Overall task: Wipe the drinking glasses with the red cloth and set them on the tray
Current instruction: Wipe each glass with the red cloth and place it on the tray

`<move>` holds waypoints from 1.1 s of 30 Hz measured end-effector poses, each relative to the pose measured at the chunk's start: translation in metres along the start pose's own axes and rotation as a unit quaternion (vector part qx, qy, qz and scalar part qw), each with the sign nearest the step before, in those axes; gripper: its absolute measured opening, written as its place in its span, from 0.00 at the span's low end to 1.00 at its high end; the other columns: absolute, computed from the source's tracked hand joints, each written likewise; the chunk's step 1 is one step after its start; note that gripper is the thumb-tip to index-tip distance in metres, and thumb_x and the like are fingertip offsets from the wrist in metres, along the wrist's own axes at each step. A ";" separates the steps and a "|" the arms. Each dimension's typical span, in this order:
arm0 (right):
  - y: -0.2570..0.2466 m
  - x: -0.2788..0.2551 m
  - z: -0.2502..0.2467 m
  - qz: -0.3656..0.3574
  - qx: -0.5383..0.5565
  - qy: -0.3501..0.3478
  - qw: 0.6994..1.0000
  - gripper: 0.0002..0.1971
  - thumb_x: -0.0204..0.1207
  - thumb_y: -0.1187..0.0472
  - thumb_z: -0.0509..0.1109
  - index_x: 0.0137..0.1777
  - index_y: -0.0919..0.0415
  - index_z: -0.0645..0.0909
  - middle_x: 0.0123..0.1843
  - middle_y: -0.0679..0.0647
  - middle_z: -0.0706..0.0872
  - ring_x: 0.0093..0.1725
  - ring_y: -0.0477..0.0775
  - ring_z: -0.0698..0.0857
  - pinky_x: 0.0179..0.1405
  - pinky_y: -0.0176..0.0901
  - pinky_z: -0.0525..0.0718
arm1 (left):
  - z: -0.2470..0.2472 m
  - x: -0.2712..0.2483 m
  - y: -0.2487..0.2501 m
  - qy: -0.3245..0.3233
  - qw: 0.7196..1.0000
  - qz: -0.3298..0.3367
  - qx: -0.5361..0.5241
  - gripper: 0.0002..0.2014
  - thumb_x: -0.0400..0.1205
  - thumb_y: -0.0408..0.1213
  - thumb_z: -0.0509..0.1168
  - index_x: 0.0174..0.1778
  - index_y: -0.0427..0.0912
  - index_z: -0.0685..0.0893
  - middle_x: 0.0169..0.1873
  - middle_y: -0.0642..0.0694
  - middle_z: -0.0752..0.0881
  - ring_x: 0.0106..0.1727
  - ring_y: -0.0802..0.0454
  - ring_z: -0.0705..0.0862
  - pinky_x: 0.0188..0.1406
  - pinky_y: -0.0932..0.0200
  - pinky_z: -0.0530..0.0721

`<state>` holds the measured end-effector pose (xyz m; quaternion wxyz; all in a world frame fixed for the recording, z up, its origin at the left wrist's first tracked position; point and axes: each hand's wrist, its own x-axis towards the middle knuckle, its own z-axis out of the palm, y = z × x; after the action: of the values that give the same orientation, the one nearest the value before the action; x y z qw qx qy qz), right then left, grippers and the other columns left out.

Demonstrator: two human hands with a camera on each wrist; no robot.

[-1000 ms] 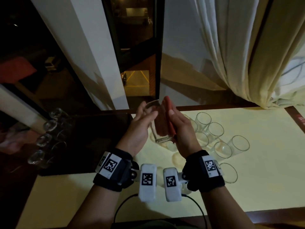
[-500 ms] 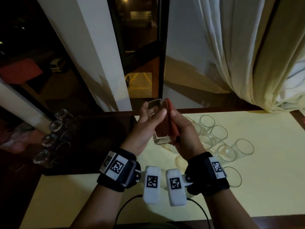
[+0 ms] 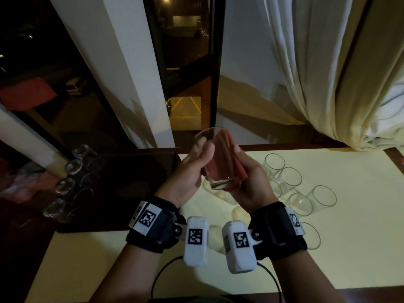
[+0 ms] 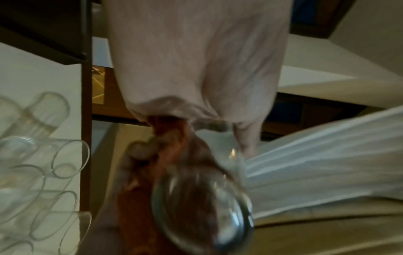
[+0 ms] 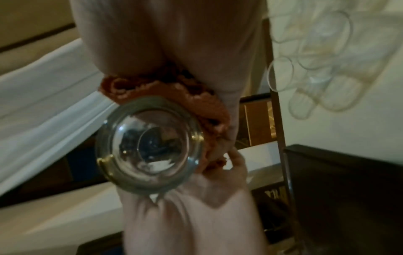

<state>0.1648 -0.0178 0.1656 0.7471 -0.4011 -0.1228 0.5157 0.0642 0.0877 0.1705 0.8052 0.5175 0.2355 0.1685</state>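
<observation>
**glasswatcher:** Glass is up in the air between both hands, over the bench, mouth pointing away and up, thick base toward the wrists. Left hand has its grip curled round the left side, thumb lying across the near wall. Right hand holds the red cloth wrapped against the right side of the glass, thumb sticking up along it.

**benchlurker:** How does it look from the wrist cams?

**glasswatcher:** Right wrist view stares straight at the round base of the glass, with the cloth bunched between it and the right palm, and the left hand underneath. Left wrist view is blurry (lots of motion smear), but you can make out the glass and the cloth beside it.

**benchlurker:** And the tray?

**glasswatcher:** Dark tray sits on the left end of the bench, just left of the hands. A row of glasses stands along its far left edge. A cluster of other glasses is on the bench to the right, just past the right hand. White curtain hangs behind, near the right corner.
</observation>
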 end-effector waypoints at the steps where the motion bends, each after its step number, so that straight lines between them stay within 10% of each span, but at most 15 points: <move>1: -0.001 0.000 -0.001 -0.003 0.009 -0.003 1.000 0.29 0.83 0.49 0.61 0.82 0.59 0.73 0.66 0.61 0.89 0.60 0.59 0.90 0.49 0.51 0.90 | -0.003 0.000 0.001 0.001 1.000 -0.001 -0.005 0.33 0.80 0.48 0.67 0.82 0.42 0.70 0.75 0.38 0.79 0.77 0.43 0.78 0.80 0.41 0.72; 4: -0.001 0.001 -0.001 -0.041 -0.068 0.013 0.997 0.27 0.84 0.50 0.64 0.82 0.55 0.73 0.73 0.60 0.85 0.70 0.61 0.85 0.62 0.55 0.85 | -0.002 0.000 0.009 0.048 0.998 0.000 -0.030 0.34 0.86 0.36 0.65 0.87 0.41 0.57 0.78 0.40 0.77 0.80 0.44 0.74 0.84 0.40 0.66; 7: 0.003 0.004 0.001 -0.052 -0.086 0.021 0.995 0.26 0.85 0.52 0.64 0.83 0.52 0.72 0.75 0.57 0.84 0.75 0.60 0.82 0.71 0.57 0.81 | 0.007 0.000 0.006 0.056 0.998 0.004 -0.002 0.44 0.80 0.44 0.71 0.87 0.47 0.51 0.71 0.48 0.81 0.77 0.46 0.77 0.81 0.39 0.71; 13: 0.002 0.002 0.002 0.020 0.064 0.000 0.998 0.29 0.84 0.50 0.60 0.83 0.62 0.71 0.68 0.64 0.87 0.63 0.61 0.89 0.53 0.52 0.90 | 0.002 0.003 0.000 0.000 1.000 0.012 -0.021 0.32 0.82 0.51 0.63 0.81 0.40 0.71 0.74 0.37 0.81 0.76 0.41 0.79 0.77 0.42 0.76; 18: 0.007 0.005 -0.001 -0.048 -0.101 0.043 0.993 0.23 0.89 0.54 0.60 0.83 0.52 0.73 0.73 0.56 0.85 0.72 0.57 0.85 0.73 0.59 0.82 | -0.003 0.009 -0.007 0.038 0.999 -0.006 -0.003 0.47 0.73 0.58 0.76 0.85 0.47 0.63 0.76 0.40 0.78 0.77 0.42 0.78 0.80 0.33 0.70; 26: 0.008 0.003 0.004 0.002 0.016 0.025 1.000 0.27 0.85 0.49 0.60 0.82 0.59 0.73 0.70 0.62 0.87 0.66 0.61 0.88 0.52 0.51 0.89 | -0.011 0.003 -0.001 -0.016 0.999 -0.003 -0.034 0.39 0.78 0.55 0.72 0.81 0.39 0.71 0.75 0.33 0.78 0.78 0.35 0.75 0.80 0.36 0.71; 30: 0.012 0.007 0.002 -0.081 -0.181 0.059 0.978 0.25 0.87 0.50 0.62 0.83 0.45 0.72 0.73 0.51 0.86 0.70 0.54 0.86 0.57 0.46 0.87 | -0.007 0.006 -0.005 0.022 0.999 -0.019 -0.033 0.42 0.75 0.52 0.76 0.83 0.45 0.68 0.74 0.36 0.81 0.76 0.38 0.78 0.79 0.32 0.71; 33: 0.014 0.007 0.003 -0.035 -0.126 0.035 0.991 0.25 0.87 0.49 0.61 0.83 0.50 0.72 0.73 0.56 0.86 0.71 0.58 0.85 0.67 0.54 0.83 | -0.003 0.003 -0.007 0.014 0.999 -0.008 -0.032 0.42 0.73 0.54 0.77 0.82 0.47 0.70 0.73 0.37 0.82 0.74 0.41 0.81 0.76 0.37 0.77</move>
<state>0.1569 -0.0085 0.1561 0.7118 -0.5053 -0.1745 0.4556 0.0653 0.0891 0.1621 0.8194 0.4871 0.2451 0.1767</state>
